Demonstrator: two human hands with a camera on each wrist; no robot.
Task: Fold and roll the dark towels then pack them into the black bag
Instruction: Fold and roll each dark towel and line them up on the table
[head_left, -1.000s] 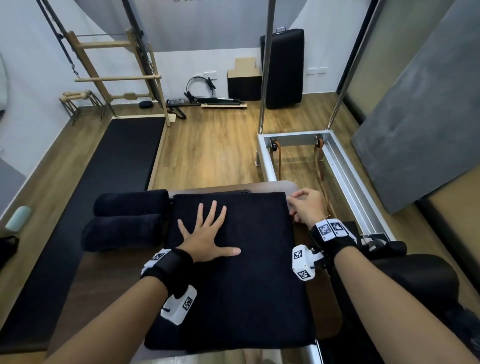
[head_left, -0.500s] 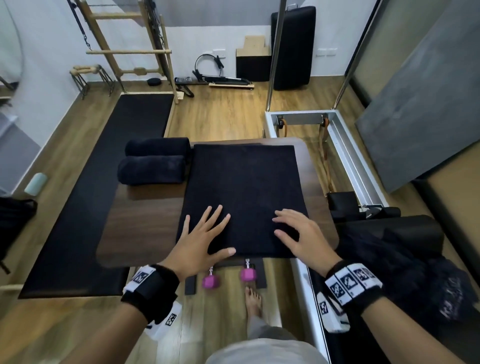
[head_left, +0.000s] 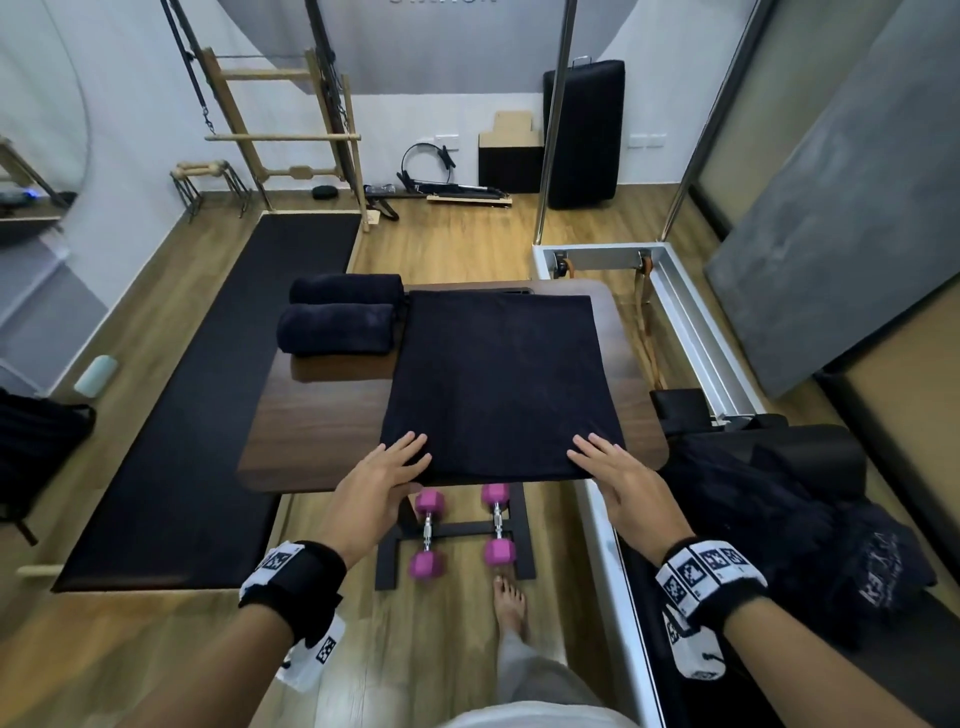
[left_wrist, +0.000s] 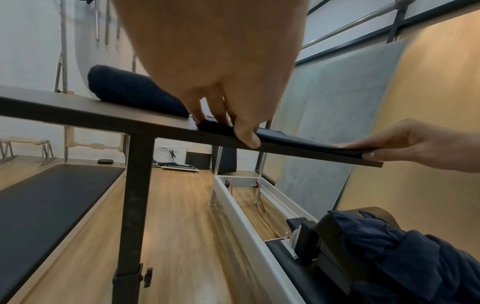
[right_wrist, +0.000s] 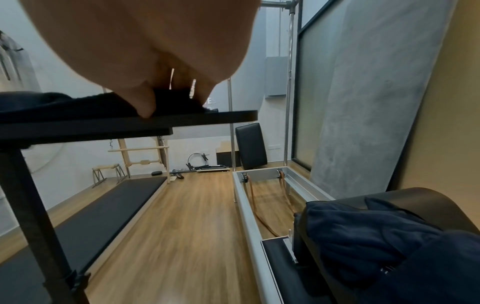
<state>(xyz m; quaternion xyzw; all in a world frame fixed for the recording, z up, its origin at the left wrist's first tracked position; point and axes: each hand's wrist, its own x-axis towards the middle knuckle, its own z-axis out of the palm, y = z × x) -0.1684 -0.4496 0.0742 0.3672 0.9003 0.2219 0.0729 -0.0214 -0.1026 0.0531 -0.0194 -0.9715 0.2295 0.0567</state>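
Note:
A dark towel (head_left: 498, 384), folded into a flat rectangle, lies on the wooden table (head_left: 322, 415). Two rolled dark towels (head_left: 335, 330) (head_left: 345, 288) sit side by side at the table's far left. My left hand (head_left: 402, 457) pinches the flat towel's near left corner, fingers on top and thumb at the edge (left_wrist: 226, 123). At the near right corner my right hand (head_left: 597, 457) pinches it the same way, thumb tucked below (right_wrist: 166, 96). A heap of dark fabric (head_left: 779, 509) with white lettering lies to the right. A black bag-like thing (head_left: 36, 441) shows at the left edge.
Two pink dumbbells (head_left: 428, 530) rest on a black stand under the table's near edge, beside my bare foot (head_left: 511, 603). A silver reformer frame (head_left: 691, 322) runs along the right. A long black mat (head_left: 208, 389) lies on the floor to the left.
Both hands slid back from the towel's middle and far right corner to its near edge. They now pinch the two near corners instead of lying flat on top.

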